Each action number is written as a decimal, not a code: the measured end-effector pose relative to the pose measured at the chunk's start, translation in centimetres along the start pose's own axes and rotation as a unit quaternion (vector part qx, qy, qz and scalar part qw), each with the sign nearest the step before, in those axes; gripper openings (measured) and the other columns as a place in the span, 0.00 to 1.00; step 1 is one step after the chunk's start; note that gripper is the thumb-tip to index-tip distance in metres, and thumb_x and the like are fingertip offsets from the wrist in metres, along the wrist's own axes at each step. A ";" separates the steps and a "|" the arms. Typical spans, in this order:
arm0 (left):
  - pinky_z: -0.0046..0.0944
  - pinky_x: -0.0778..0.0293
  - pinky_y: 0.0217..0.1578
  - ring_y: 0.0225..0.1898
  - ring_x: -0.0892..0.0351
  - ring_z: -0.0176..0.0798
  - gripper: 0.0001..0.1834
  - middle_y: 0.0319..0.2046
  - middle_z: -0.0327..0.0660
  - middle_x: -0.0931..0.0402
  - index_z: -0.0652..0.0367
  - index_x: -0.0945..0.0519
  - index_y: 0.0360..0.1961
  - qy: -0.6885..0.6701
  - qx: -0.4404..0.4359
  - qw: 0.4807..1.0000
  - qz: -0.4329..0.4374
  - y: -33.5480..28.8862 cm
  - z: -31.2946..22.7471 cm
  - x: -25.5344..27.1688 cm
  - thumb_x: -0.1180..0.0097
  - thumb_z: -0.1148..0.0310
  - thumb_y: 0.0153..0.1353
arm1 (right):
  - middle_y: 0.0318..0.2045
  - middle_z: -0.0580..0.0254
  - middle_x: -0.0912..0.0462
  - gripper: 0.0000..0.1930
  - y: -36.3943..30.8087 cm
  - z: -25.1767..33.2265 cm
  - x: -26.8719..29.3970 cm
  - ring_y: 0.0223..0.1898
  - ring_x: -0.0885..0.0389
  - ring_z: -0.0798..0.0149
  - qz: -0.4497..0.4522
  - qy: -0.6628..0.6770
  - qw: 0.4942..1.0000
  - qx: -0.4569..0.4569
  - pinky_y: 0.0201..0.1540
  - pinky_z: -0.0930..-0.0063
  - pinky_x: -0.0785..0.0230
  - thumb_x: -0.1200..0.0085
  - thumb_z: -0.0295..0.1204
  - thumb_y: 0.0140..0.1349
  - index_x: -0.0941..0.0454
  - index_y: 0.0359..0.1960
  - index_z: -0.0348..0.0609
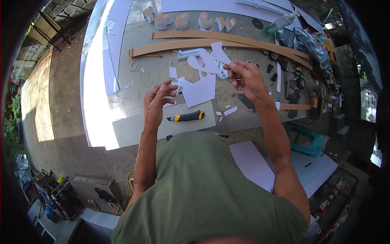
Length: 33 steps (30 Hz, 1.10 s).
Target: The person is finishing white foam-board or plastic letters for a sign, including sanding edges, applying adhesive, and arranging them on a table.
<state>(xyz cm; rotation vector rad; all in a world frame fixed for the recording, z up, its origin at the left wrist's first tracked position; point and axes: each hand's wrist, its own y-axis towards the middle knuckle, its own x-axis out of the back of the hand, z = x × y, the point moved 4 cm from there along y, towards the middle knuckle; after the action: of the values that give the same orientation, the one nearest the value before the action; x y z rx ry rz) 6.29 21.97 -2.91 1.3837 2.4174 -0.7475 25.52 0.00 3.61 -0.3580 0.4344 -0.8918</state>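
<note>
My right hand (245, 78) pinches a curvy white cut-out sheet piece (219, 52) between thumb and fingers, above the workbench. To its left, my left hand (156, 101) hovers with bent, parted fingers and seems to hold nothing. Below and between the hands lies a white sheet offcut (199, 92) with cut edges. A black-and-yellow utility knife (186, 116) rests on a pale cutting board (134, 129) close to my body. Behind the cut-out is a white molded piece (191, 53), partly covered. Small white scraps (230, 110) are scattered right of the knife.
Long tan strips (183, 46) cross the bench behind my hands. Letter-shaped blocks with tan faces (181, 21) stand farther back. Tools and a plastic bottle (280, 24) crowd the right side. A teal stool (304, 140) stands below the bench's right edge.
</note>
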 end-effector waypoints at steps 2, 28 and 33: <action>0.27 0.24 0.32 0.33 0.21 0.29 0.19 0.38 0.46 0.16 0.69 0.23 0.54 0.086 0.000 0.994 -0.061 1.1 1.3 2.1 0.45 0.66 0.68 | 0.23 0.72 0.21 0.11 2.9 3.6 3.6 0.18 0.28 0.80 -0.034 -0.019 0.998 0.042 0.16 0.86 0.44 0.47 0.33 0.68 0.18 0.41 0.37; 0.26 0.32 0.23 0.24 0.28 0.25 0.15 0.30 0.40 0.18 0.69 0.21 0.49 0.143 0.107 0.942 -0.283 -0.3 9.8 9.7 0.43 0.68 0.67 | 0.25 0.66 0.19 0.11 29.0 -4.8 22.9 0.23 0.25 0.71 -0.097 0.198 0.972 -0.080 0.23 0.78 0.36 0.41 0.32 0.63 0.17 0.41 0.37; 0.26 0.32 0.23 0.24 0.28 0.26 0.16 0.30 0.40 0.18 0.68 0.21 0.50 0.154 0.107 0.941 -0.282 -0.1 10.2 9.9 0.43 0.67 0.66 | 0.25 0.65 0.19 0.11 28.4 -4.4 24.6 0.24 0.24 0.71 -0.131 0.253 0.959 -0.012 0.22 0.76 0.34 0.39 0.31 0.62 0.17 0.42 0.36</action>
<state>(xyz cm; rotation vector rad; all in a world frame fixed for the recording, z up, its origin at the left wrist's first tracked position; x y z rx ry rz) 0.80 23.49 -15.88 0.9148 3.1199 -1.0082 55.73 -3.87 -18.78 -0.2071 0.8851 -1.2422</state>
